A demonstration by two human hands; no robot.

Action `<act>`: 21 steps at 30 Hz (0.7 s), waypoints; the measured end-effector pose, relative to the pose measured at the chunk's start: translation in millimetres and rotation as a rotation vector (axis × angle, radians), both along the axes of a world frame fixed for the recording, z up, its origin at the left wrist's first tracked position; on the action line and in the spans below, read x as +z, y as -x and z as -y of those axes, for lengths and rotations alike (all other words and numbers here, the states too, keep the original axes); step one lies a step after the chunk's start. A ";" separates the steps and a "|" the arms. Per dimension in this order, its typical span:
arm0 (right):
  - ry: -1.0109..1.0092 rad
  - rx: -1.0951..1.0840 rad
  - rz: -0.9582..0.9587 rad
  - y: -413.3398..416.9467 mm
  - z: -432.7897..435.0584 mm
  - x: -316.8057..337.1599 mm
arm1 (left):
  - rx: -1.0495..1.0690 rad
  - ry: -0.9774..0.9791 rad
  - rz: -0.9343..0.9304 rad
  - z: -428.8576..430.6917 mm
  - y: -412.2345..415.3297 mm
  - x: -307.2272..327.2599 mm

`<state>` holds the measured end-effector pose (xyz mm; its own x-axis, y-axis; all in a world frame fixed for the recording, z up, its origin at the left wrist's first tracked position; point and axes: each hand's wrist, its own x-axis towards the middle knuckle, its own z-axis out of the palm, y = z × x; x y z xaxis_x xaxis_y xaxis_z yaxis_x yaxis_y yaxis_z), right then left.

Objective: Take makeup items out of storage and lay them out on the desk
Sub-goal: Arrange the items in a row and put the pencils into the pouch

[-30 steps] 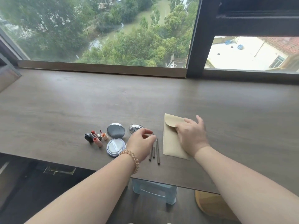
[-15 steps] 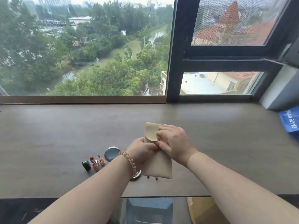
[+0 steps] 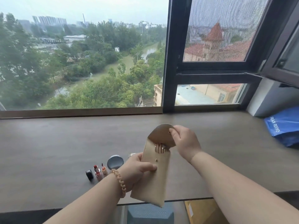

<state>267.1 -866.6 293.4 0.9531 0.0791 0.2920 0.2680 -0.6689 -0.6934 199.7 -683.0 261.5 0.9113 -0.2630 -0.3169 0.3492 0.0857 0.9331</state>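
A beige pouch (image 3: 153, 180) is held upright above the wooden desk (image 3: 48, 143), near its front edge. My left hand (image 3: 137, 168), with a beaded bracelet on the wrist, grips the pouch's middle. My right hand (image 3: 184, 139) pinches the lifted flap (image 3: 161, 135). Several gold-tipped brush handles (image 3: 159, 148) poke out of the pouch's mouth. On the desk to the left lie lipsticks (image 3: 98, 172), a black cap (image 3: 89, 174) and a round compact (image 3: 115, 162), partly hidden by my left hand.
A blue plastic bag (image 3: 283, 125) lies at the desk's far right by the wall. The window sill (image 3: 80, 112) runs along the back. Below the desk's front edge are a blue-grey stool (image 3: 150, 214) and a cardboard box (image 3: 203, 212).
The pouch went from lying flat on the desk to being lifted in both hands, and its flap is now open. The camera has tilted up toward the window.
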 end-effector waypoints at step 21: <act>-0.048 0.360 -0.434 -9.8 57.6 34.8 | -0.033 -0.035 0.096 55.3 -13.1 19.4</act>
<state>276.9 -924.2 328.1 0.9020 0.4178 -0.1090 0.1574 -0.5533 -0.8179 212.8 -738.3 280.9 0.9290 -0.2833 -0.2381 0.2602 0.0426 0.9646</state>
